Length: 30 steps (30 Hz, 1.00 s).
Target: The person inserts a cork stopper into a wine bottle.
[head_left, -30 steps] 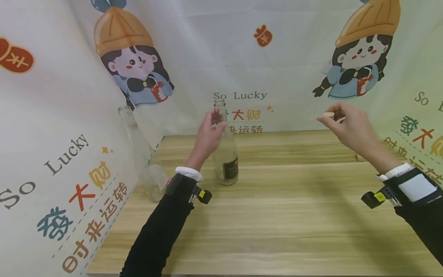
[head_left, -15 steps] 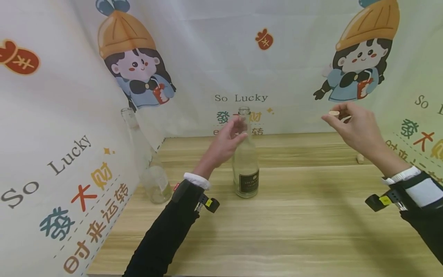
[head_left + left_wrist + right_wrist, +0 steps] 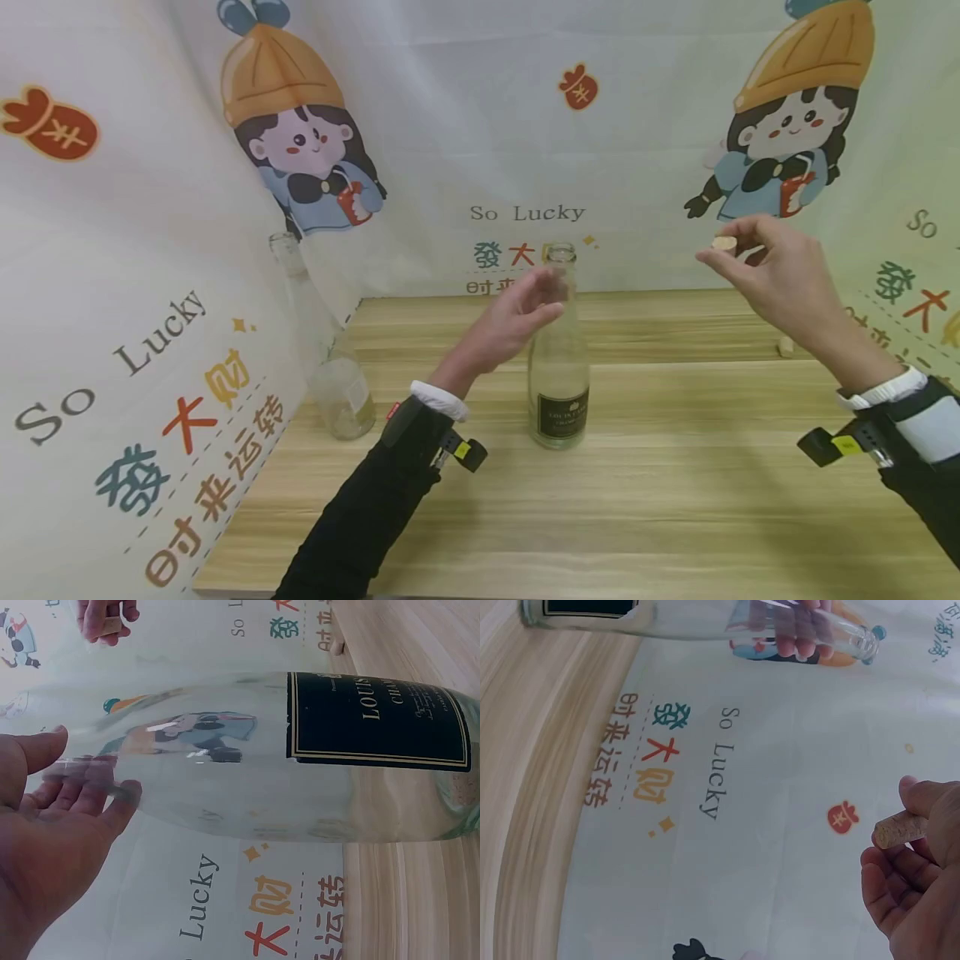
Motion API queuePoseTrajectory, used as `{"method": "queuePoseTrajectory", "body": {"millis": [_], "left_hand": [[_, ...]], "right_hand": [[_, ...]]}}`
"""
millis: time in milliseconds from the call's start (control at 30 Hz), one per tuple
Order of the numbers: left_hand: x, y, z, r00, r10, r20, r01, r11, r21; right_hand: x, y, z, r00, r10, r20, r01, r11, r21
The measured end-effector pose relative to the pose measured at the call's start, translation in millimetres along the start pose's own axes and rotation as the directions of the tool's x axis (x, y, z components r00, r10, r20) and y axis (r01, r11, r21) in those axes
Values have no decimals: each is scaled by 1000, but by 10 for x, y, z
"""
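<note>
A clear glass bottle with a dark label stands upright on the wooden table, its mouth uncovered. My left hand holds it loosely around the neck: fingers curl behind the glass and show through it, while the thumb lies along the near side. Off to the right, at about mouth height, my right hand pinches a cork between thumb and fingers. The cork's outer end faces away from the palm. A second clear bottle, with a pale label, stands uncovered at the left.
Another small cork lies on the table at the back right, partly behind my right wrist. A printed cloth hangs along the back and both sides. The table's front edge runs along the bottom of the head view.
The dark-labelled bottle has moved right and closer along with my left hand. My right hand stays nearly in place with the cork. The second cork has come into fuller view.
</note>
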<state>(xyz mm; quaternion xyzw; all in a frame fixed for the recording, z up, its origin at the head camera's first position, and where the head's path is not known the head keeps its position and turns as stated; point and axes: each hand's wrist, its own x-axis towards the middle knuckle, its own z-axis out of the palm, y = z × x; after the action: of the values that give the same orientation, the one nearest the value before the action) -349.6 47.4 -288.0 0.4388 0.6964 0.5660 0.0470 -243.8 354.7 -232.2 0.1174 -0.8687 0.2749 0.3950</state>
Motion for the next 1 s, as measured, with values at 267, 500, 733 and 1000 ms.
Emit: {"method": "queuePoseTrajectory", "body": {"millis": [267,500,733,1000], "left_hand": [[-44,18,60,995,54,89,-45,994,-99],[-67,34,103,977,90,194,-58,985,-164],[-50,36,129,965,100,244,-55,982,-182],[-73,11,121,962,97,255,-47,980,-194]], "right_hand": [[54,-194,-4,999,-42,1,42,999,23],[123,-375,2,998,-58,-1,58,996,72],[186,-607,7,999,-31,28,27,988,151],[323,-846,148,997,-39,67,21,965,262]]}}
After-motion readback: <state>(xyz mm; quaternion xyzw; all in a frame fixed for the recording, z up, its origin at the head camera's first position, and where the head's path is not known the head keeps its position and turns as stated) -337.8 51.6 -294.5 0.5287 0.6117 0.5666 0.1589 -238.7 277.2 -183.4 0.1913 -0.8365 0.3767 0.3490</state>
